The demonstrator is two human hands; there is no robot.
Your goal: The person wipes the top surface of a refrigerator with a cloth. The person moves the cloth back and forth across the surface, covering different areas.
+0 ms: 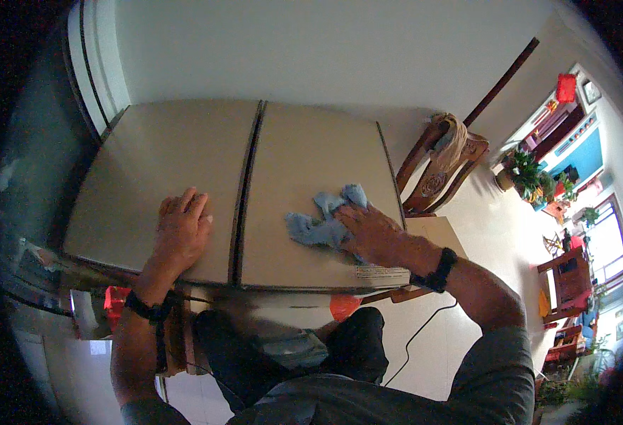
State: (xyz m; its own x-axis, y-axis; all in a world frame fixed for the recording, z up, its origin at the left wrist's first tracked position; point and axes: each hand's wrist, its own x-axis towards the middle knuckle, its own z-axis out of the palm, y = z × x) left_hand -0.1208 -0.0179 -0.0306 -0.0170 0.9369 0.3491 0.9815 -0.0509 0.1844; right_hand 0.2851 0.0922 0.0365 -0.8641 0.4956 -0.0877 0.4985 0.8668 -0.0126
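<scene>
A beige surface [168, 138] made of two panels, split by a dark seam [246, 196], lies before me. My right hand [367, 234] presses a crumpled light-blue cloth [317, 231] against the right panel [311, 149], its fingers partly over the fabric. On the left panel rests my left hand [184, 231], fingers close together and loosely curled, with nothing visible in it; its palm is hidden. Each wrist wears a dark band. Near the right panel's front corner is a label [380, 273] with writing.
A carved wooden chair [433, 180] with a tan cloth over its back stands at the right. A pale wall [317, 53] rises behind the panels. A black cord [408, 345] runs over the floor at lower right. Potted plants [524, 170] stand farther right.
</scene>
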